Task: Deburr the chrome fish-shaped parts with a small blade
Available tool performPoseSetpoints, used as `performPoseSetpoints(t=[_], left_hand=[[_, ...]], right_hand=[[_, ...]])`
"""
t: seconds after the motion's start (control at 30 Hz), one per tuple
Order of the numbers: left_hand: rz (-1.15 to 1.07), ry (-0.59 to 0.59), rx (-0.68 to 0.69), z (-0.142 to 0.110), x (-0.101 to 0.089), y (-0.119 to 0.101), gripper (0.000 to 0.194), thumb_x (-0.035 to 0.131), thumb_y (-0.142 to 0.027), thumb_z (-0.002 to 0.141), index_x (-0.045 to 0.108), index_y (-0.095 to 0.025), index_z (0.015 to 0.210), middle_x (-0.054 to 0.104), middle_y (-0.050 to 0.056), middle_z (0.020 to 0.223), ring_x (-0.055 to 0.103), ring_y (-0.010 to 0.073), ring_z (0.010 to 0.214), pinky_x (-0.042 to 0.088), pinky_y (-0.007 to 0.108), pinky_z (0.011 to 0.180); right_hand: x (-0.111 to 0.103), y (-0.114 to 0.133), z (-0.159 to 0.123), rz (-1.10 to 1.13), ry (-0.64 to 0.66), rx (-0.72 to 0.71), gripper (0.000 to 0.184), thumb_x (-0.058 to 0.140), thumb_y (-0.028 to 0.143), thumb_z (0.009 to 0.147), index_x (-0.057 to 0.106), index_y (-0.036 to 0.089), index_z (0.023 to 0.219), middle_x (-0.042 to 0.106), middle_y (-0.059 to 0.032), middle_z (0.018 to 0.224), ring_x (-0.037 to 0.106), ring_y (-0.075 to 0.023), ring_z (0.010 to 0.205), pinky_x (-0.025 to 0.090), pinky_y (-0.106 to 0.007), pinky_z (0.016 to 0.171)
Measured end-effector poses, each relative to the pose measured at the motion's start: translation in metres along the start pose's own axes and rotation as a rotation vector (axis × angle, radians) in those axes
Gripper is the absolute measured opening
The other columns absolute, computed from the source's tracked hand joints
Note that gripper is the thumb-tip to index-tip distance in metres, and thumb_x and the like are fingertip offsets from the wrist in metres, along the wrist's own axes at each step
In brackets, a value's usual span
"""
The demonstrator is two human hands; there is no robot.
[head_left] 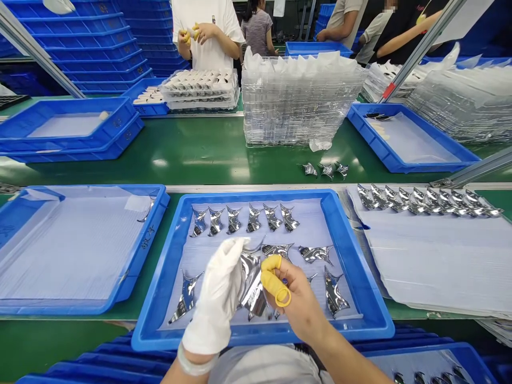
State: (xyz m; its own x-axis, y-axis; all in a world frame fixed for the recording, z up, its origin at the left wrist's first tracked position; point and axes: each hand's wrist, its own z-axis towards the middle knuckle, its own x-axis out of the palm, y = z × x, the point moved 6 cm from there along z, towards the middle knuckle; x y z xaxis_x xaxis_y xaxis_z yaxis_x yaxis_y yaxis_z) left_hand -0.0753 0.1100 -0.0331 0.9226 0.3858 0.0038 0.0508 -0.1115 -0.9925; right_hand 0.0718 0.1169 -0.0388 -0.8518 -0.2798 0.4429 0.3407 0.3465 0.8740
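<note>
Over the blue rectangular plastic tray [260, 195], clamping a glossy curved chrome part [253, 285] in the white-gloved left hand [219, 290]. With bare right hand [298, 298], in yellow finger covers [273, 284], at its edge; can't tell if pinching. Beyond, on glossy green counter [192, 141], three small crumpled-looking chrome pieces [327, 170].

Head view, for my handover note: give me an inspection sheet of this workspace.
Surface: green bench; blue tray lined with white paper.
Work pieces: shiny pieces in the tray, six along the far row; held piece above it.
Clutter: three loose pieces on the bench beyond.
Hands: gloved left hand grips the held piece; right hand at its edge, grip unclear.
Cables: nothing seen.
Surroundings: stacked blue trays, clear plastic stack, other people.
</note>
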Motion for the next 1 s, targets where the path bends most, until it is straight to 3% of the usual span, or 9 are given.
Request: performPoseSetpoints(t=[0.1,0.2,0.3,0.47,0.57,0.67,0.8,1.0], left_hand=[[-0.124,-0.014,-0.032,0.006,-0.005,-0.002,0.024,0.079,-0.045,0.088,0.077,-0.025,0.1,0.079,0.002,0.095,0.072,0.0154,0.075,0.061,0.027,0.074],[-0.187,0.032,0.177,0.005,-0.007,-0.018,0.012,0.086,-0.029,0.083,0.079,-0.026,0.092,0.08,-0.001,0.097,0.073,0.0152,0.088,0.059,0.024,0.082],[-0.154,0.127,0.368,-0.003,-0.005,-0.03,0.018,0.08,-0.017,0.088,0.08,-0.03,0.1,0.078,-0.002,0.099,0.071,0.0135,0.094,0.058,0.021,0.085],[-0.093,0.218,0.535,-0.011,-0.003,-0.038,0.028,0.073,-0.009,0.091,0.078,-0.028,0.111,0.076,0.0,0.104,0.065,0.0152,0.104,0.055,0.025,0.09],[-0.05,0.245,0.602,-0.012,-0.002,-0.043,0.03,0.071,-0.008,0.092,0.077,-0.027,0.114,0.077,0.001,0.097,0.064,0.0176,0.104,0.053,0.029,0.091],[-0.029,0.241,0.599,-0.012,-0.002,-0.045,0.029,0.071,-0.011,0.093,0.077,-0.029,0.115,0.078,0.0,0.085,0.065,0.0204,0.101,0.052,0.034,0.091],[-0.009,0.154,0.494,-0.01,-0.004,-0.039,0.024,0.077,-0.017,0.09,0.08,-0.034,0.106,0.079,-0.001,0.09,0.066,0.0222,0.1,0.052,0.038,0.096],[-0.076,-0.013,0.258,-0.002,-0.008,-0.023,0.011,0.085,-0.024,0.082,0.08,-0.029,0.091,0.08,-0.001,0.096,0.071,0.0194,0.097,0.057,0.031,0.093]], right_hand=[[-0.007,-0.001,-0.001,-0.057,0.069,-0.055,0.031,0.072,0.048,0.094,0.061,0.02,0.083,0.038,0.0096,0.06,0.025,-0.0077,0.05,0.021,-0.022,0.046],[-0.013,-0.005,0.002,-0.076,0.095,-0.078,0.034,0.073,0.05,0.094,0.062,0.02,0.081,0.039,0.0089,0.061,0.026,-0.0085,0.053,0.022,-0.023,0.047],[-0.016,-0.009,0.005,-0.055,0.109,-0.077,0.036,0.074,0.05,0.093,0.059,0.021,0.078,0.037,0.0092,0.06,0.024,-0.0084,0.052,0.021,-0.023,0.047],[-0.02,-0.008,0.007,-0.091,0.101,-0.086,0.035,0.075,0.047,0.092,0.057,0.021,0.077,0.038,0.0093,0.058,0.026,-0.0084,0.051,0.024,-0.023,0.048],[-0.02,-0.004,0.006,-0.129,0.102,-0.098,0.035,0.074,0.048,0.092,0.057,0.022,0.077,0.038,0.0091,0.058,0.027,-0.0089,0.051,0.026,-0.023,0.048],[-0.02,-0.001,0.006,-0.169,0.089,-0.096,0.037,0.073,0.052,0.091,0.058,0.022,0.076,0.037,0.0087,0.059,0.026,-0.0094,0.052,0.026,-0.024,0.049],[-0.017,0.0,0.005,-0.178,0.082,-0.066,0.039,0.073,0.055,0.091,0.06,0.021,0.076,0.039,0.0076,0.06,0.028,-0.0101,0.054,0.026,-0.025,0.051],[-0.016,-0.008,0.003,-0.053,0.124,0.008,0.037,0.077,0.053,0.09,0.062,0.021,0.079,0.036,0.0094,0.06,0.024,-0.0081,0.052,0.022,-0.023,0.048]])
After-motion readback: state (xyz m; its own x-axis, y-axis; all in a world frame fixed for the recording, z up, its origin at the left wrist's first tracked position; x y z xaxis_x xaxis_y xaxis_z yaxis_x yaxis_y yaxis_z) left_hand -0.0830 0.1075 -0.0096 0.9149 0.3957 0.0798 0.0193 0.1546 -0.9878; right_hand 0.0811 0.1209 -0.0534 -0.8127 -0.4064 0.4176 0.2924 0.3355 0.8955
